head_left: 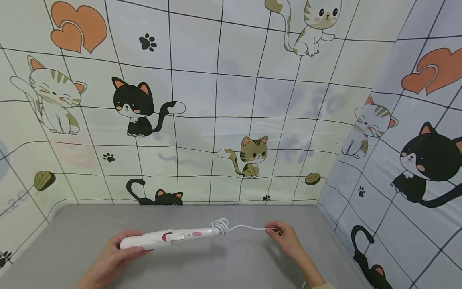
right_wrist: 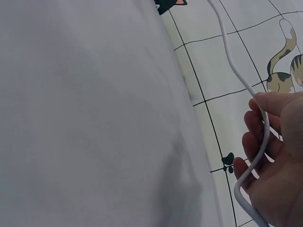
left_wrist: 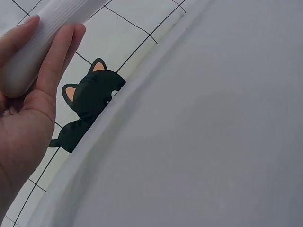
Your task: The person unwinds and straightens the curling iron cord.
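A white hair straightener (head_left: 151, 240) with pink buttons is held level above the grey table. My left hand (head_left: 114, 257) grips its rounded left end, thumb on the near side and fingers on the far side. In the left wrist view the ribbed white body (left_wrist: 45, 40) lies between thumb and fingers. Its white cord is coiled in several loops (head_left: 221, 227) at the right end. From there the cord (head_left: 249, 227) runs to my right hand (head_left: 286, 240), which pinches it between thumb and forefinger. In the right wrist view the cord (right_wrist: 232, 59) passes on across the palm.
The grey tabletop (head_left: 238, 265) spreads beneath both hands. Behind it and to the right stand cloth walls (head_left: 195, 92) printed with cats, hearts and grid lines. A bit of white cord (head_left: 304, 285) shows beside the right forearm at the bottom edge.
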A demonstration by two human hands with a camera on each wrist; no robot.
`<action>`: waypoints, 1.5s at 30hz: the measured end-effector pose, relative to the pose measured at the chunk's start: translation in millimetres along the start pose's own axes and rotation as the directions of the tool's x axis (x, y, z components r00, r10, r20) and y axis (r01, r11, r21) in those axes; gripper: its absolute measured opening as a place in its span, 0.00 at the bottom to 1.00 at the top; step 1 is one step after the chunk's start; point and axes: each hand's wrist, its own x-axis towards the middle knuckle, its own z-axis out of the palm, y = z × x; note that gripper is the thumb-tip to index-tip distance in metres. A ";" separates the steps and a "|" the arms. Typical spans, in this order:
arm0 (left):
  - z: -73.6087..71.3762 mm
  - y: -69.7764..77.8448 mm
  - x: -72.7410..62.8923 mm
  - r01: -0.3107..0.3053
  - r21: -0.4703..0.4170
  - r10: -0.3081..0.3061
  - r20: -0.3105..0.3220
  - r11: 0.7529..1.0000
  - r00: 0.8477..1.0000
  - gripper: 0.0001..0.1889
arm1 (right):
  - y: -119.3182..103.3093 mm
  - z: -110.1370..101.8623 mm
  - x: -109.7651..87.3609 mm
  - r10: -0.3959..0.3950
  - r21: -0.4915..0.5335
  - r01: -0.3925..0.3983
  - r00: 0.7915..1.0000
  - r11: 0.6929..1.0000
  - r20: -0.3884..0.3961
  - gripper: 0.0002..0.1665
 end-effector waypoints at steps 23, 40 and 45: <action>2.1 7.6 0.2 0.076 0.033 -0.074 -0.049 0.997 0.996 0.23 | -23.8 28.1 10.1 -0.143 0.040 0.139 0.981 0.989 0.127 0.15; 4.7 11.3 1.0 0.139 0.086 -0.136 -0.050 0.987 0.990 0.22 | -27.9 77.6 18.8 -0.287 0.276 0.195 0.891 0.941 0.351 0.30; 5.3 9.5 1.0 0.113 0.084 -0.112 -0.012 0.990 0.994 0.23 | -29.2 83.7 15.9 -0.276 0.225 0.198 0.874 0.954 0.400 0.25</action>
